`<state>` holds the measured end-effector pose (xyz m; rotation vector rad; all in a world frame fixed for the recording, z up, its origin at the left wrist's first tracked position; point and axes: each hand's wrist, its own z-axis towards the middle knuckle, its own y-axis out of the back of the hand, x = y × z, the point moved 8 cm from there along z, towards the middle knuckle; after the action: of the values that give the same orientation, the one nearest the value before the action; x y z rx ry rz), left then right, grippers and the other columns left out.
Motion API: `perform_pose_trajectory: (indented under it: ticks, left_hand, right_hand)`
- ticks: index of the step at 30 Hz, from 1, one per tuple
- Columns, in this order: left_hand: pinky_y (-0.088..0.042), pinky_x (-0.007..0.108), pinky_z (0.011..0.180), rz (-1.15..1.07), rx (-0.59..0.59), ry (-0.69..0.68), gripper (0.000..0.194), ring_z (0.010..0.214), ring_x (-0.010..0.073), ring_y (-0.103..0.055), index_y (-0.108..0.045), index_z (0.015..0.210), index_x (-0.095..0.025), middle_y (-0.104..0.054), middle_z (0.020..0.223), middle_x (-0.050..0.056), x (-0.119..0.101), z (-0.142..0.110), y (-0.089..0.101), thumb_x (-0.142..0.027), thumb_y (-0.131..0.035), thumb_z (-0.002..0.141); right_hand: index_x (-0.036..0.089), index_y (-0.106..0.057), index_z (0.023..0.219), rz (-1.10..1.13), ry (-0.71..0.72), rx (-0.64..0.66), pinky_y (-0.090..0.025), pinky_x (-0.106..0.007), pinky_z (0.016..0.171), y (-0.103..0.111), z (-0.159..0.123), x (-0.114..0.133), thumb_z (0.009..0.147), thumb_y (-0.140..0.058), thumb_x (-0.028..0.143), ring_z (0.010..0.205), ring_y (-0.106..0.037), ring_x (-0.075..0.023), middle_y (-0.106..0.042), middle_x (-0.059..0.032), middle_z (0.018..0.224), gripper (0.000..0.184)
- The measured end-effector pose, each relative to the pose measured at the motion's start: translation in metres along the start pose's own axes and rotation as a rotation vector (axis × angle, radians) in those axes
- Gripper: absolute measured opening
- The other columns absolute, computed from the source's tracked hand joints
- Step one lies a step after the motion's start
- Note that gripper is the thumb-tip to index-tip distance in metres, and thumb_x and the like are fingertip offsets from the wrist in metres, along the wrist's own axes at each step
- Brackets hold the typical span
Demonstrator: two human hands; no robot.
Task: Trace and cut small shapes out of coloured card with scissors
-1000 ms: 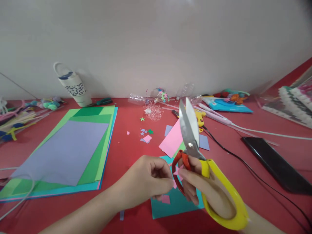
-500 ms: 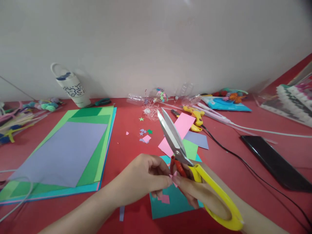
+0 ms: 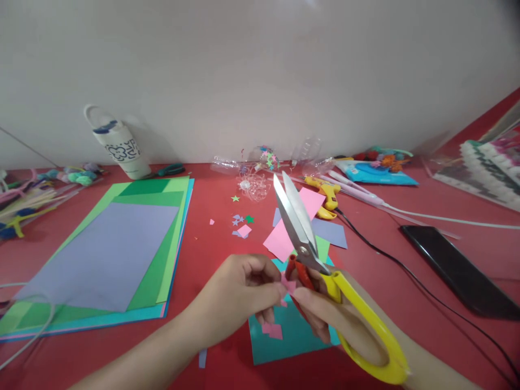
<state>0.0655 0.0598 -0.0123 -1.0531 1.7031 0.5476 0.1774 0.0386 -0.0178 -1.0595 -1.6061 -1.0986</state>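
Note:
Between its thumb and fingertips my left hand (image 3: 247, 290) pinches a small pink paper piece (image 3: 289, 285). My right hand (image 3: 329, 311) is close beside it, its thumb near the piece's edge. The scissors (image 3: 298, 227) hang on my right hand, yellow handle around it, with the blades slightly apart and pointing up and away. Whether the right fingers touch the paper is hard to see. Below both hands lies a teal paper sheet (image 3: 280, 349) with pink scraps (image 3: 273, 330) on it. Behind the blades are a pink paper strip (image 3: 280, 244) and green and purple pieces.
Stacked coloured sheets (image 3: 101, 254) lie left, with a white tumbler (image 3: 122, 151) behind. Small paper stars (image 3: 249, 219) sit mid-table. A yellow glue gun (image 3: 327, 192) trails a black cord right, near a black phone (image 3: 455, 271). A blue packet (image 3: 377, 174) is at the back.
The scissors have shifted right and slightly up with my right hand. The right thumb has drawn a little away from the pink piece, which stays in my left hand and has turned.

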Motion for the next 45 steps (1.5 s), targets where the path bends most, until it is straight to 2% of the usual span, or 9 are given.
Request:
perform_pose_trajectory:
  ticks: [5, 8, 11, 17, 21, 26, 33, 39, 45]
  left_hand:
    - [-0.043, 0.017, 0.047, -0.150, -0.224, -0.227, 0.013, 0.044, 0.0067, -0.053, -0.057, 0.067, -0.017, -0.058, 0.052, -0.005, -0.027, -0.007, 0.031, -0.023, -0.065, 0.076]
    - [-0.043, 0.016, 0.047, -0.179, -0.305, -0.306, 0.012, 0.046, 0.0065, -0.053, -0.059, 0.068, -0.017, -0.059, 0.053, -0.004, -0.038, -0.013, 0.044, -0.023, -0.064, 0.077]
    - [-0.041, 0.016, 0.046, -0.182, -0.341, -0.332, 0.012, 0.046, 0.0064, -0.053, -0.060, 0.067, -0.017, -0.059, 0.054, -0.004, -0.044, -0.016, 0.050, -0.022, -0.064, 0.077]
    - [-0.042, 0.016, 0.046, -0.139, -0.358, -0.347, 0.012, 0.045, 0.0067, -0.053, -0.059, 0.066, -0.017, -0.058, 0.051, -0.005, -0.048, -0.019, 0.051, -0.022, -0.065, 0.075]
    - [-0.042, 0.017, 0.046, -0.109, -0.379, -0.335, 0.012, 0.043, 0.0066, -0.052, -0.058, 0.065, -0.017, -0.057, 0.048, -0.005, -0.049, -0.020, 0.051, -0.022, -0.065, 0.074]
    - [-0.043, 0.017, 0.046, -0.086, -0.365, -0.332, 0.012, 0.042, 0.0066, -0.052, -0.059, 0.062, -0.017, -0.056, 0.048, -0.005, -0.051, -0.019, 0.049, -0.020, -0.063, 0.073]
    - [-0.043, 0.016, 0.044, -0.101, -0.353, -0.335, 0.013, 0.041, 0.0057, -0.052, -0.057, 0.063, -0.017, -0.057, 0.047, -0.006, -0.051, -0.019, 0.050, -0.020, -0.065, 0.073]
    - [-0.044, 0.016, 0.045, -0.091, -0.324, -0.318, 0.015, 0.042, 0.0057, -0.053, -0.059, 0.062, -0.017, -0.057, 0.049, -0.006, -0.050, -0.018, 0.051, -0.020, -0.066, 0.075]
    - [-0.045, 0.015, 0.044, -0.104, -0.302, -0.310, 0.017, 0.042, 0.0054, -0.053, -0.059, 0.060, -0.017, -0.057, 0.050, -0.005, -0.048, -0.017, 0.051, -0.019, -0.066, 0.076]
  right_hand:
    - [0.022, -0.049, 0.075, 0.038, 0.130, 0.065, -0.036, -0.024, 0.045, 0.003, -0.005, 0.008, 0.069, -0.052, 0.076, 0.049, -0.037, -0.0116, -0.041, 0.0038, 0.059, 0.055]
    - [0.023, -0.052, 0.077, 0.029, 0.057, 0.128, -0.040, -0.024, 0.047, -0.005, -0.001, -0.015, 0.067, -0.057, 0.073, 0.053, -0.043, -0.0135, -0.046, 0.0018, 0.064, 0.052]
    - [0.024, -0.052, 0.073, 0.026, -0.003, 0.183, -0.038, -0.025, 0.042, -0.016, 0.008, -0.043, 0.063, -0.065, 0.066, 0.043, -0.037, -0.0121, -0.039, 0.0057, 0.051, 0.046]
    - [0.022, -0.052, 0.062, 0.095, -0.099, 0.115, -0.042, -0.025, 0.043, -0.014, 0.021, -0.072, 0.072, -0.058, 0.067, 0.042, -0.044, -0.0140, -0.039, 0.0051, 0.044, 0.047]
    - [0.022, -0.052, 0.064, 0.093, -0.082, 0.145, -0.042, -0.026, 0.043, -0.016, 0.018, -0.068, 0.071, -0.055, 0.071, 0.046, -0.046, -0.0153, -0.040, 0.0040, 0.046, 0.049]
    - [0.022, -0.051, 0.068, 0.062, -0.007, 0.161, -0.039, -0.024, 0.042, -0.013, 0.010, -0.048, 0.058, -0.062, 0.076, 0.051, -0.046, -0.0143, -0.046, 0.0015, 0.059, 0.056]
    - [0.023, -0.043, 0.063, 0.003, 0.032, 0.196, -0.029, -0.025, 0.042, -0.015, 0.007, -0.026, 0.058, -0.057, 0.079, 0.046, -0.035, -0.0114, -0.038, 0.0044, 0.053, 0.058]
    - [0.022, -0.043, 0.072, 0.035, 0.031, 0.195, -0.027, -0.024, 0.043, -0.017, -0.001, -0.016, 0.064, -0.045, 0.084, 0.047, -0.031, -0.0099, -0.033, 0.0046, 0.061, 0.063]
    - [0.023, -0.050, 0.074, 0.010, 0.018, 0.143, -0.029, -0.025, 0.038, -0.013, 0.002, -0.023, 0.066, -0.046, 0.082, 0.043, -0.031, -0.0107, -0.037, 0.0034, 0.058, 0.060]
